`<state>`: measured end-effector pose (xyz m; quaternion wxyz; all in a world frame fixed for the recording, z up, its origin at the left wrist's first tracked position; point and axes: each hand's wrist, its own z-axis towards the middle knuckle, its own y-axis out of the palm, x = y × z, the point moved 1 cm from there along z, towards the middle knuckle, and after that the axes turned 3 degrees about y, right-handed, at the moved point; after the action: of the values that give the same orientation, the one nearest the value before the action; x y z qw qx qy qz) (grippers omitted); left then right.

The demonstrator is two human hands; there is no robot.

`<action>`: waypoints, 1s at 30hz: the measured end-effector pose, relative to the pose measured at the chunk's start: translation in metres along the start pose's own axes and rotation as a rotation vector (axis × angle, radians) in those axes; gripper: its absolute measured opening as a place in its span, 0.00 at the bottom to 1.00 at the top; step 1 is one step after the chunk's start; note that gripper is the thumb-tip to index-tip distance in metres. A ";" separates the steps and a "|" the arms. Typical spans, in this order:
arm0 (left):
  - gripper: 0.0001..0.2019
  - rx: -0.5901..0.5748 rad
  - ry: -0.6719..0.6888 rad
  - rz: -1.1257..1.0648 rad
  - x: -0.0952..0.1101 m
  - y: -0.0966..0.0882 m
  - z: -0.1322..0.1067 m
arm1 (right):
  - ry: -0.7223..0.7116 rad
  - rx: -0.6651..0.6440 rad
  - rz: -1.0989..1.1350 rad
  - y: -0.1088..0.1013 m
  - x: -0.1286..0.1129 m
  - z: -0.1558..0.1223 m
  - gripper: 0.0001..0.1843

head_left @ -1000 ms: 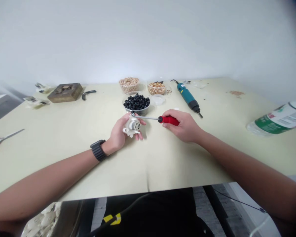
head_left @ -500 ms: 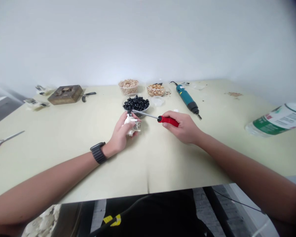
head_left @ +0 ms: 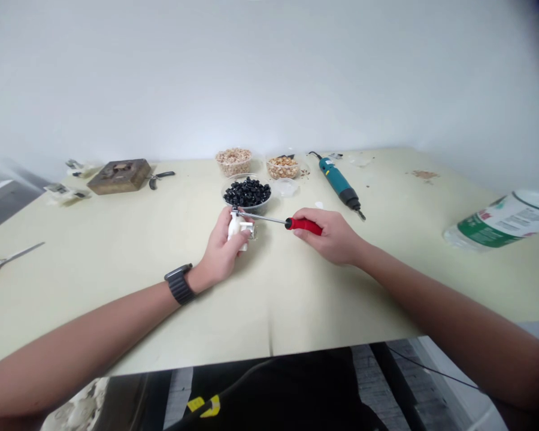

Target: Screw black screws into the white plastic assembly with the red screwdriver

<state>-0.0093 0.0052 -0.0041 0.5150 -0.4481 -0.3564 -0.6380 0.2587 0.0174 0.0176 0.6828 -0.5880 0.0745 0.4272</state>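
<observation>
In my left hand is a small white plastic part with a black piece at its upper end; the fingers are closed round it. My right hand grips the red handle of a screwdriver. The metal shaft points left, and its tip meets or nearly meets the black piece; exact contact is too small to tell. Just beyond my left hand stands a clear bowl of small black parts.
Behind are tubs of pale parts and brass-coloured parts, with a teal electric screwdriver to their right. A metal block and small pliers lie back left, scissors far left. A labelled bottle lies right.
The white part has turned slightly in my left hand. The screwdriver's tip has shifted a little left and down, and its shaft lies flatter.
</observation>
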 end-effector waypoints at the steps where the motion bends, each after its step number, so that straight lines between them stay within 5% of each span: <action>1: 0.17 0.001 0.001 -0.001 0.000 0.000 0.000 | 0.001 -0.004 -0.001 0.000 0.000 0.000 0.07; 24: 0.17 -0.010 -0.018 0.026 -0.001 -0.001 0.000 | 0.012 -0.030 -0.015 -0.004 -0.004 -0.002 0.08; 30: 0.17 -0.084 0.078 0.113 -0.003 -0.004 0.001 | -0.042 0.019 -0.099 -0.008 -0.002 -0.003 0.11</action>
<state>-0.0127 0.0079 -0.0071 0.5443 -0.4636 -0.2832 -0.6392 0.2643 0.0143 0.0242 0.7101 -0.5752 0.0353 0.4044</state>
